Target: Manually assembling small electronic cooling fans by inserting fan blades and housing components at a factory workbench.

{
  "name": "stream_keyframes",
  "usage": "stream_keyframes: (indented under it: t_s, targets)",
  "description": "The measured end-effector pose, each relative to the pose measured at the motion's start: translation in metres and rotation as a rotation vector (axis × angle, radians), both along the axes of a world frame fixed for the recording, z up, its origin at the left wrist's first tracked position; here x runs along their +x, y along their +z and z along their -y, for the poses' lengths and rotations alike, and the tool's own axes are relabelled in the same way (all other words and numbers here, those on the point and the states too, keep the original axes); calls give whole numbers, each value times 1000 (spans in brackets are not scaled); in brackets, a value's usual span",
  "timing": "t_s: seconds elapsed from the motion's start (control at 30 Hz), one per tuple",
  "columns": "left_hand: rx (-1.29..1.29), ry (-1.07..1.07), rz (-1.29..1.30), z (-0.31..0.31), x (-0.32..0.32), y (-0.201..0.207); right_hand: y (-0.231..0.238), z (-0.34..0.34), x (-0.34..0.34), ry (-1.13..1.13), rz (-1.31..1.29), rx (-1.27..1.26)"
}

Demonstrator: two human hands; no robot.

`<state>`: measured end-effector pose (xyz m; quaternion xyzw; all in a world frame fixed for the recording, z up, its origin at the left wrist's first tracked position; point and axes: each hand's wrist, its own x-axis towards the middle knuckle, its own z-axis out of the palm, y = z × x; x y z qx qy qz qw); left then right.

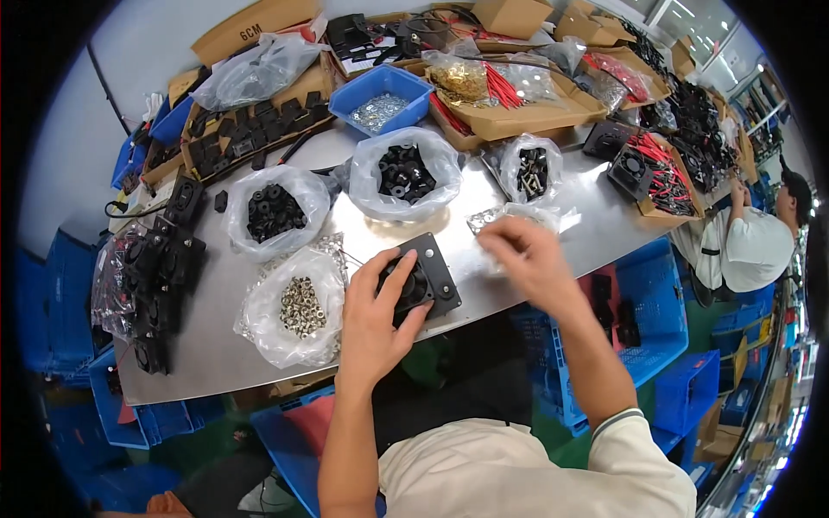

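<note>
My left hand (380, 315) grips a black fan unit (445, 298) with a flat square-cornered plate, resting at the table's front edge. Its fingers lie across the round fan part, and silver fasteners show on the plate. To the right, my right hand (527, 259) hovers over the table, fingertips smeared by motion; whether anything is in them I cannot make out. Just behind it lies a small clear bag (496, 216), partly covered by the hand. Left of my left hand, an open plastic bag holds brass-coloured nuts (302, 308).
Open bags of black round parts (275, 213), black knobs (406, 174) and screws (531, 173) stand behind. A blue bin (380, 102) holds small metal pieces. Black fan assemblies (164, 268) are piled left. Blue crates (656, 319) sit below. Another person (760, 242) works at right.
</note>
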<state>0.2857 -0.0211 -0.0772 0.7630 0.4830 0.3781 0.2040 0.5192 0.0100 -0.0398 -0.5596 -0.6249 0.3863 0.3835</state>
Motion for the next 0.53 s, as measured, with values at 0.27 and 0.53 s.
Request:
stream_keyframes:
  t_s: [0.27,0.53]
  targets:
    - [2,-3,-11,-1,5,0,-7,-22,43,28,792,174]
    - [-10,5,-6,1,3,-2,-17,-23,49,-110,483,13]
